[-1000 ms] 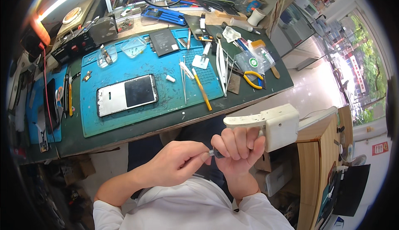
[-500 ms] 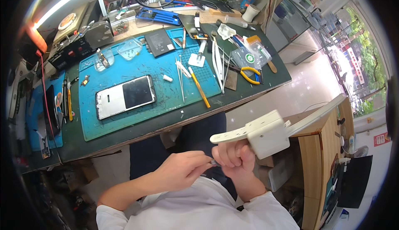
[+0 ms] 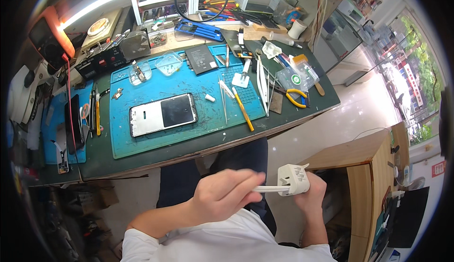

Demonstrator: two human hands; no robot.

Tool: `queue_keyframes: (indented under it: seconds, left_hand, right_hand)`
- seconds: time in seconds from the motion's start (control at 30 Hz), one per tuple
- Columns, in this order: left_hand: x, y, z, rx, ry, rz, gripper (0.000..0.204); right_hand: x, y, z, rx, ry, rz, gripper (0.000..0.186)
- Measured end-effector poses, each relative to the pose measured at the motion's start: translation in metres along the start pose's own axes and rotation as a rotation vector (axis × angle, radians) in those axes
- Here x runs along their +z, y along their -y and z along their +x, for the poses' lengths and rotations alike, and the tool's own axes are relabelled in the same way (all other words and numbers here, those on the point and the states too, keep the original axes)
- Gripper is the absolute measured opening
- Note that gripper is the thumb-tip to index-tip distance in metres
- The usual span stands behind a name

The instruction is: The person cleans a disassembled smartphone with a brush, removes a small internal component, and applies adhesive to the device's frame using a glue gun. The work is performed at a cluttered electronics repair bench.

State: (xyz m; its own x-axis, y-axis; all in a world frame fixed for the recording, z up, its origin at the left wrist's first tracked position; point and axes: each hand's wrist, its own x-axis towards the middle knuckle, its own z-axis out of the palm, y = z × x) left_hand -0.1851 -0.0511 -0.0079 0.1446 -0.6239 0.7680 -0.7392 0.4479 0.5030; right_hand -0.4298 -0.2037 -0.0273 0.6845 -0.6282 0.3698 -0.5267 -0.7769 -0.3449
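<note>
Over my lap, both hands are at a white plastic box-shaped device [image 3: 300, 179] with slots and a worn, marked top. My right hand [image 3: 313, 193] is closed around its far-right side, fingers mostly hidden behind it. A pale, thin rod or cable [image 3: 273, 188] runs from the box's left side to my left hand [image 3: 229, 193]. The fingers of that hand close on the rod's end and are slightly blurred. On the bench, a phone frame [image 3: 163, 115], white on its left and dark on its right, lies on a blue mat [image 3: 142, 146].
Tweezers [image 3: 224, 101], a yellow-handled tool [image 3: 243, 110], yellow pliers [image 3: 296, 98], a black battery [image 3: 201, 58] and small clear trays [image 3: 169, 63] lie on the bench. A multimeter [image 3: 51, 37] stands at the far left. A wooden cabinet [image 3: 350, 153] is to my right.
The white device has turned, its long flat arms no longer extending to left and right. Both hands have shifted right, and my left hand has moved onto the rod. The view has swung left.
</note>
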Motion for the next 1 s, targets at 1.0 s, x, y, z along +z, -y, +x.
queue_keyframes:
  seconds: [1.0]
  left_hand:
    - [-0.057, 0.148, 0.120, 0.079, 0.904, 0.682, 0.035]
  right_hand:
    - [0.013, -0.058, 0.025, 0.603, -0.491, 1.162, 0.049]
